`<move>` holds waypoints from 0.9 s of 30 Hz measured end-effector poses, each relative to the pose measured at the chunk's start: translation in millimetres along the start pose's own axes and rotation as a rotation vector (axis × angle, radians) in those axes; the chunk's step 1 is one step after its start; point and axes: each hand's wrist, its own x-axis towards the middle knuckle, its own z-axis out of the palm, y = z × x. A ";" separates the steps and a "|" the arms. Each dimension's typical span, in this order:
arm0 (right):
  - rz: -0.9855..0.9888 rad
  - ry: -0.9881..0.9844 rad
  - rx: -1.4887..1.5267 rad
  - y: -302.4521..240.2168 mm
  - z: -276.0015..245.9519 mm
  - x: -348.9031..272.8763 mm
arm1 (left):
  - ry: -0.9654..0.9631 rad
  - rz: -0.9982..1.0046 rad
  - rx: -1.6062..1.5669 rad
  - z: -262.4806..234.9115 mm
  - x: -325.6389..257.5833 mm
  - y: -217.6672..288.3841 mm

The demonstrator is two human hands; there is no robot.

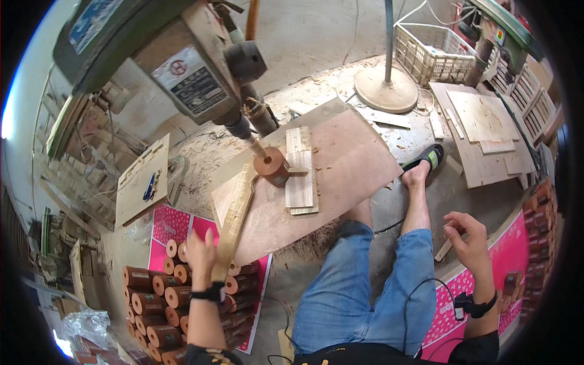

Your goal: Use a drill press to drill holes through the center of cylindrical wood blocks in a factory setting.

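Observation:
A reddish-brown wooden cylinder [272, 167] stands on the plywood board [359, 164] under the drill press [194, 73]. The drill bit [257, 148] meets its top. A pale wooden block [299, 170] with a short peg touches the cylinder's right side, and a long wooden strip [236, 219] lies against its left. My left hand [201, 252] is left of the strip, above a stack of brown cylinders [164, 298] with holes in their ends; its fingers are apart and nothing shows in them. My right hand [467, 240] hangs in the air right of my knee, fingers loosely bent, holding nothing.
More brown cylinders [538, 237] are stacked at the far right on a pink printed sheet [511, 249]. Plywood panels [480, 121], a plastic crate [435, 58] and a round stand base [386, 90] stand behind. Wood shavings cover the floor. A cable runs over my leg.

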 end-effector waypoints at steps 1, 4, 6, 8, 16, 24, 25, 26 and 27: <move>-0.022 -0.012 0.015 -2.6 2.4 8.7 | -0.222 -0.067 0.021 -7.1 -17.4 -44.4; -0.232 -0.075 -0.050 -26.3 5.3 40.9 | -0.542 -0.134 0.087 -36.9 -85.4 -32.5; -0.265 -0.135 -0.003 -46.3 15.5 71.8 | -0.590 -0.139 -0.087 -44.0 -106.4 5.9; -0.256 -0.258 0.111 -74.7 30.1 109.7 | -0.678 -0.139 -0.283 -17.9 -139.6 16.5; -0.327 -0.332 0.327 -198.8 76.1 242.4 | -0.445 -0.498 -0.931 35.7 -183.9 135.6; -0.172 -0.311 1.066 -285.9 134.0 342.4 | -0.451 -0.359 -1.025 35.5 -189.9 145.8; -0.174 -0.310 1.056 -289.2 130.5 340.1 | -0.471 -0.368 -1.021 34.3 -189.8 146.6; -0.169 -0.333 1.117 -299.6 126.8 331.5 | -0.438 -0.365 -1.048 37.7 -191.3 143.5; -0.165 -0.342 1.165 -306.6 116.8 325.6 | -0.443 -0.370 -1.067 37.2 -191.6 146.3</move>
